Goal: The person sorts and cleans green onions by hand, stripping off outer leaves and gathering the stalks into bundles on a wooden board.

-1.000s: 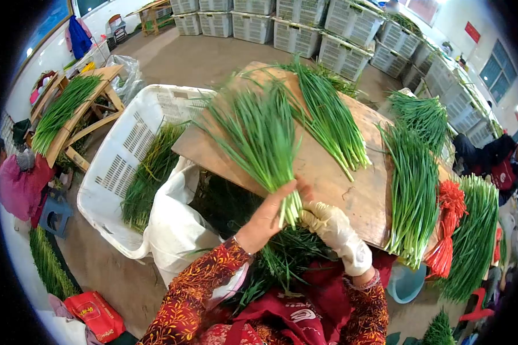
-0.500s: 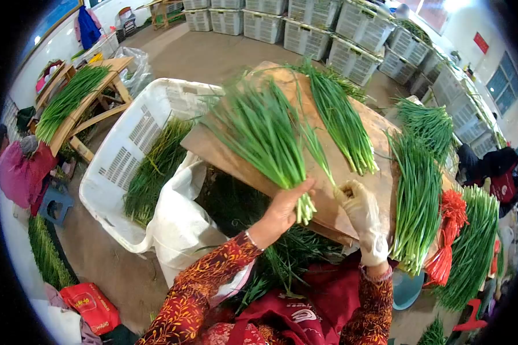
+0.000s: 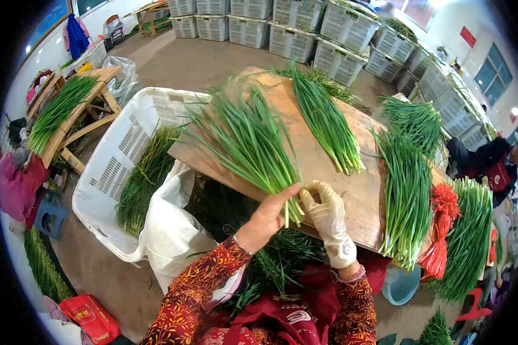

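My left hand (image 3: 265, 221) is closed round the pale stem ends of a bunch of chives (image 3: 244, 144), whose green leaves fan out up and left over the wooden board (image 3: 362, 213). Just right of those stems is my right hand (image 3: 328, 221), in a thin whitish glove. Its thumb and fingers are bent but apart, with nothing visible between them, close to my left thumb. A second chive bunch (image 3: 328, 126) lies on the board farther up. Along the board's right side lies a larger chive pile (image 3: 407, 201), with red ties (image 3: 443, 224) beside it.
A white crate (image 3: 92, 195) with loose greens stands left of the board, a white sack (image 3: 175, 230) draped at its near edge. More chives (image 3: 469, 241) lie at the right. Stacked crates (image 3: 293, 43) line the back. A co-worker (image 3: 495, 167) is at the far right.
My right hand has let go of the few chive strands it pinched and come left, beside the bunch. Those strands now lie with the bunch in my left hand. The view has shifted slightly.
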`<act>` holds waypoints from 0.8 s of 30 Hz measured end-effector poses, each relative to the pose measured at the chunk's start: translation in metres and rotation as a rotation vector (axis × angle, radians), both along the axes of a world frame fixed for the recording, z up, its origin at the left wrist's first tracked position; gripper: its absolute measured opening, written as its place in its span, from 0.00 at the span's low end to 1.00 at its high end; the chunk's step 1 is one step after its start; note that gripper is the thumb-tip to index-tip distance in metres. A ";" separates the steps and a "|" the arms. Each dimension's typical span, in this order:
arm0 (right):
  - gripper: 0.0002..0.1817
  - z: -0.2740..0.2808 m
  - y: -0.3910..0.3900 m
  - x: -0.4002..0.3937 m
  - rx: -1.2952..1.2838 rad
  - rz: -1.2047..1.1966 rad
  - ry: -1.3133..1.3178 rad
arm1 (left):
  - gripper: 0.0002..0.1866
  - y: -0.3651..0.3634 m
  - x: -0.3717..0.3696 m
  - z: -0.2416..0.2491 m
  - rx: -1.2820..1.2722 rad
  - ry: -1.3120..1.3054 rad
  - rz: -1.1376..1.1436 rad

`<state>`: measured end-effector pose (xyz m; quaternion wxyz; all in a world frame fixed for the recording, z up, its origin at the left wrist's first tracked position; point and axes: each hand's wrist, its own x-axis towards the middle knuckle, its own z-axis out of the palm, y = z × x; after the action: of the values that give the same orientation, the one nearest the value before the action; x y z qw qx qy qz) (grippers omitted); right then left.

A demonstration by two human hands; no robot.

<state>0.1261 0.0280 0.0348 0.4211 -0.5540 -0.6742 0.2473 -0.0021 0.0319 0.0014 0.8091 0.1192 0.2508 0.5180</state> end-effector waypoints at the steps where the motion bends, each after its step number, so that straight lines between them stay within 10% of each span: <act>1: 0.07 -0.001 0.000 0.002 0.002 -0.007 -0.004 | 0.10 0.000 0.000 0.001 0.002 -0.004 -0.007; 4: 0.07 -0.004 -0.007 0.009 0.257 -0.024 -0.200 | 0.10 -0.002 -0.009 0.011 -0.005 0.168 0.071; 6: 0.07 0.007 -0.024 0.019 -0.170 0.259 -0.012 | 0.10 0.011 -0.030 0.016 0.008 0.174 0.193; 8: 0.06 0.036 -0.030 0.024 -0.434 0.771 -0.360 | 0.11 0.026 -0.056 0.029 0.130 0.206 0.371; 14: 0.09 0.003 0.071 0.068 0.307 -0.003 -0.589 | 0.13 0.036 -0.069 0.032 0.211 0.200 0.467; 24: 0.11 -0.029 0.115 0.065 0.173 -0.277 -0.959 | 0.14 0.011 -0.012 -0.004 0.110 0.115 0.151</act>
<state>0.1907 0.1427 0.0057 0.1372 -0.6526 -0.7299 -0.1499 -0.0143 0.0426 -0.0023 0.7444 0.1738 0.2760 0.5827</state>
